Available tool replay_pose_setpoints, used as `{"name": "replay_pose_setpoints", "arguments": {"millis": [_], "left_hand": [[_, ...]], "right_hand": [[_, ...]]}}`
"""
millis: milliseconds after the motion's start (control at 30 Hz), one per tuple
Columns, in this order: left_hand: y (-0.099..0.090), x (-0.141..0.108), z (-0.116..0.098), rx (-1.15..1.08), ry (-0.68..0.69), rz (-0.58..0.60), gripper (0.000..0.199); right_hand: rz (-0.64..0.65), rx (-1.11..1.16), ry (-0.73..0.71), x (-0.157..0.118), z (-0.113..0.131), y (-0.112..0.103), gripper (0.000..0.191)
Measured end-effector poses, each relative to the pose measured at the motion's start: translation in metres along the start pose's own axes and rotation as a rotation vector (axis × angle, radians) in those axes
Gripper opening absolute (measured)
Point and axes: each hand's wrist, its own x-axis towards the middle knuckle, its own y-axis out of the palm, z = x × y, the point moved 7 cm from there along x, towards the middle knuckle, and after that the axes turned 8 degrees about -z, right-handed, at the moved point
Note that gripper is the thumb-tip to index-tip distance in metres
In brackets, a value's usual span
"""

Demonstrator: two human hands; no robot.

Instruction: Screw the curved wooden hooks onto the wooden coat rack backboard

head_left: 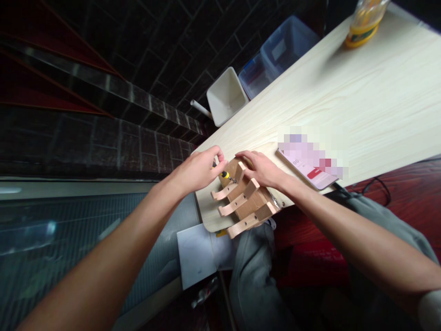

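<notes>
A wooden rack [257, 200] with three curved wooden hooks [238, 202] lies at the rounded end of the light table, tilted toward my lap. Dark screws or screw holes show in the hooks. My left hand [206, 169] is closed in a pinch around a small yellow and black screwdriver [225, 174]. The screwdriver's tip meets the hook farthest from me, near its middle. My right hand [259, 168] grips the far side of the rack, its fingers on the board and beside that same hook. The palm side of this hand is hidden.
A phone [310, 169] lies on the light wooden table [379, 101] right of the rack. At the far right stands a yellow-labelled bottle [367, 25]. A white bin [227, 94] and clear plastic boxes [287, 43] sit beyond the table edge. White sheets [196, 255] are below.
</notes>
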Motion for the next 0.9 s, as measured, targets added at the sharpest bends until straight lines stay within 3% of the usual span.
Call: {"name": "replay_pose_setpoints", "arguments": {"millis": [367,900], "left_hand": [[-0.001,-0.005,0.004,0.015,-0.007,0.111,0.041],[0.0,-0.015,0.004,-0.036,-0.03,0.097,0.037]], "right_hand": [[-0.005,-0.006,-0.011,-0.001,0.001,0.0,0.046],[-0.008,-0.024,0.011,-0.002,0.001,-0.002,0.046]]}}
